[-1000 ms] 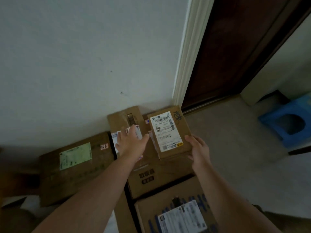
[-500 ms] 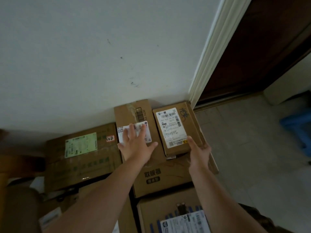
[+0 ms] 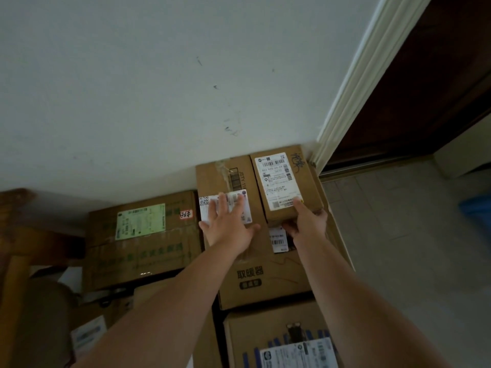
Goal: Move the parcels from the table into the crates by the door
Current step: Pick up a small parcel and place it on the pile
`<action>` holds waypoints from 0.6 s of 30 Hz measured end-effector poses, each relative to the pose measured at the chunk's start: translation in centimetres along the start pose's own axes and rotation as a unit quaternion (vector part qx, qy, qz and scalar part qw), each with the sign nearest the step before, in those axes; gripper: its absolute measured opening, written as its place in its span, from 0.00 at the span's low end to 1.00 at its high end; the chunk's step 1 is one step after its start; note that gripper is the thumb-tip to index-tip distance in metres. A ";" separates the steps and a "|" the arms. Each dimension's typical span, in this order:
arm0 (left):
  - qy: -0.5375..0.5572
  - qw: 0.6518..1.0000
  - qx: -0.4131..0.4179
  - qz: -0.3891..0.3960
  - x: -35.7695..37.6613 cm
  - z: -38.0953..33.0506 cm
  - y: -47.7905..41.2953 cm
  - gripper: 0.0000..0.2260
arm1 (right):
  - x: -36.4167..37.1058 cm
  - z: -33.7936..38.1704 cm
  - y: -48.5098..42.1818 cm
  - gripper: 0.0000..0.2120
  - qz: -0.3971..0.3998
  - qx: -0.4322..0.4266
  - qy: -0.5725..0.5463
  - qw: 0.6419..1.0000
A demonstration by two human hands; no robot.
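Small brown cardboard parcel with a white shipping label, lying flat beside the white door frame, gripped at its near end by the right hand; left hand spread flat on the neighbouring taped brown carton; seemingly light, rigid, best held by opposite edges.

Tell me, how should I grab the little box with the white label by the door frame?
Hold the small box by its near short end, coming from the front like the right hand. The wall blocks its far end, and another box sits tight against its left side.
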State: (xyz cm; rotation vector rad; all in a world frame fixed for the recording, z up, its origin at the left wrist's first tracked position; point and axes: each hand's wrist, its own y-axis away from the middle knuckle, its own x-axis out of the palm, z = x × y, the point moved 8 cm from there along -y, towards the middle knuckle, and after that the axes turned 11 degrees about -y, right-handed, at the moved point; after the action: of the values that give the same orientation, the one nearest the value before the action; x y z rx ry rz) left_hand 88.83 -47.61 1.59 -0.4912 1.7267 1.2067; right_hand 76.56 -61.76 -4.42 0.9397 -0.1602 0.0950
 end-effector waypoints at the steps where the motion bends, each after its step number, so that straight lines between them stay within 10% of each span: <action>1: 0.002 1.000 0.004 0.005 0.0 0.0 0.1 0.37 | -0.1 -0.1 0.1 0.36 0.002 0.004 0.006 1.000; 18: 0.311 0.938 0.069 -0.136 -7.3 7.0 16.2 0.23 | -3.5 -1.5 19.1 0.17 0.112 -0.029 -0.002 0.993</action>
State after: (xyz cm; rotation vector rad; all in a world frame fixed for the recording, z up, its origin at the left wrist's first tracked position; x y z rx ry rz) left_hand 83.48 -35.67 15.53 -1.0720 2.1586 0.7602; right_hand 70.35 -49.38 9.34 0.8625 -0.2701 0.2946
